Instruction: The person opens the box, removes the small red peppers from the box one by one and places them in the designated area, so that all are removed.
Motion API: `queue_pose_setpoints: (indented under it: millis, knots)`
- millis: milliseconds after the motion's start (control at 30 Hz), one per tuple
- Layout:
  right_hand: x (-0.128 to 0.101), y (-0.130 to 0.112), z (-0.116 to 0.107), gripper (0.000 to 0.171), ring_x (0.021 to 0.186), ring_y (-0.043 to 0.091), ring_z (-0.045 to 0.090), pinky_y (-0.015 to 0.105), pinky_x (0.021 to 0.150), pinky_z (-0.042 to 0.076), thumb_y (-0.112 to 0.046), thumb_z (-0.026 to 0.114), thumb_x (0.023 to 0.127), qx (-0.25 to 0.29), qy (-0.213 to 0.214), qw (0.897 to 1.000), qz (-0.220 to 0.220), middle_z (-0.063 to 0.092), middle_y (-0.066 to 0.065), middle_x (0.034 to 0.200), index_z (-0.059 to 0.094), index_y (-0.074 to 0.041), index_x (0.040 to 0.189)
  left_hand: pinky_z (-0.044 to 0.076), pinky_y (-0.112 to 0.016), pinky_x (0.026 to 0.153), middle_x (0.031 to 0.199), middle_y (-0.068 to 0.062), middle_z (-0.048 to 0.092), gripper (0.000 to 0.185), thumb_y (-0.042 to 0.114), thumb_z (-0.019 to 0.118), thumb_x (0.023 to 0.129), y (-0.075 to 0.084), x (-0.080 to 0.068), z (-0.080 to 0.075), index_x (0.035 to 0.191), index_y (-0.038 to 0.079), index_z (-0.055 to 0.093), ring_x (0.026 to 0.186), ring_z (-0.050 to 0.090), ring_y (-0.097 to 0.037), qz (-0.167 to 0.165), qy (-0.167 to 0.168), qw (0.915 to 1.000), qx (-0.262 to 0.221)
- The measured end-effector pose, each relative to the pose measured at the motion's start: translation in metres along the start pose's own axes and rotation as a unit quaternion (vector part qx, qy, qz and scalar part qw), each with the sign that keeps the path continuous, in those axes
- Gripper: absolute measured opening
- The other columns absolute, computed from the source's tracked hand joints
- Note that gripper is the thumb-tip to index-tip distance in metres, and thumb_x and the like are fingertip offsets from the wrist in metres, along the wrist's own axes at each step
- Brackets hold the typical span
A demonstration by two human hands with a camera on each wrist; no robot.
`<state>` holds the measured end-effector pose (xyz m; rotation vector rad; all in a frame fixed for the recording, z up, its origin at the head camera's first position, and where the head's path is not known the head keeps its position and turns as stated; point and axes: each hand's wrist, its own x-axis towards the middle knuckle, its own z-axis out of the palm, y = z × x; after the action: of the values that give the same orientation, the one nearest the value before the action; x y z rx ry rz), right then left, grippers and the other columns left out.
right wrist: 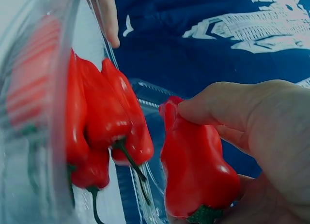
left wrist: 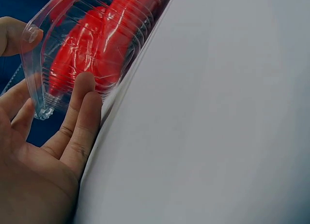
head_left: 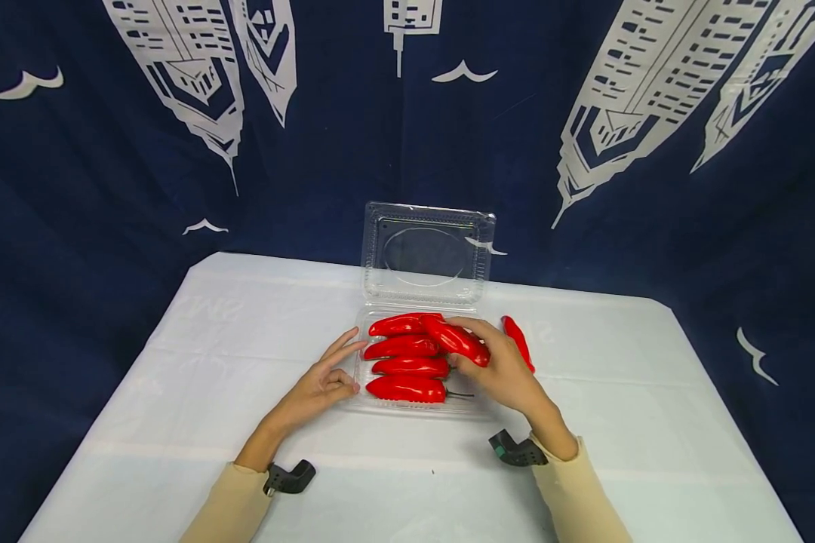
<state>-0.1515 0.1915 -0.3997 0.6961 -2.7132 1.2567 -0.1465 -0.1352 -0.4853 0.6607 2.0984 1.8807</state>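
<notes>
The white-clothed table (head_left: pixel 210 362) is carrying a clear clamshell box (head_left: pixel 424 279), lid standing open at twelve o'clock. My left hand (head_left: pixel 322 385) is resting loose-fingered against its nine o'clock wall, holding nothing. My right hand (head_left: pixel 505 373) is pinching a red pepper (head_left: pixel 456 339) over four others; another is lying at three o'clock.

I saw glossy, smooth red peppers (head_left: pixel 407 367) that looked waxy, lying in a clear, thin, ribbed plastic clamshell box (head_left: pixel 425 256). A matt white cloth (head_left: pixel 210 362) covered the desk, and the dark blue printed backdrop (head_left: pixel 75 188) behind looked like soft fabric.
</notes>
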Motion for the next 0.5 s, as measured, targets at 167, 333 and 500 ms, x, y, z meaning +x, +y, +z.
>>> queue_pose_setpoints:
  millis: [167,333,500]
  knots:
    - [-0.001,0.006,-0.008,0.056,0.107,0.028,0.061,0.043,0.085,0.056,-0.001,0.074,0.087,0.001,0.016,1.000,0.013,0.061,0.012,0.134,0.058,-0.015,0.138,0.055,-0.019,0.084,0.169,-0.001,0.012,0.070,-0.003,0.064,0.092,0.000,-0.001,0.000,0.155,0.012,0.038,0.087,0.065,-0.031,0.000,0.001,1.0000,-0.002]
    - [-0.001,0.012,-0.014,0.055,0.115,0.035,0.056,0.053,0.087,0.057,0.001,0.072,0.087,-0.017,0.029,0.999,0.022,0.056,0.015,0.137,0.058,-0.013,0.138,0.055,-0.019,0.084,0.169,-0.001,0.012,0.070,-0.003,0.064,0.092,0.001,-0.001,0.000,0.155,0.013,0.038,0.087,0.065,-0.034,0.003,0.001,1.0000,-0.003]
    - [-0.001,0.017,-0.019,0.056,0.115,0.037,0.056,0.056,0.088,0.056,0.002,0.070,0.087,-0.017,0.037,0.999,0.030,0.055,0.017,0.137,0.057,-0.012,0.139,0.055,-0.019,0.084,0.169,-0.001,0.012,0.070,-0.002,0.064,0.092,0.001,0.000,0.000,0.155,0.011,0.038,0.086,0.065,-0.035,0.007,0.000,1.0000,-0.001]
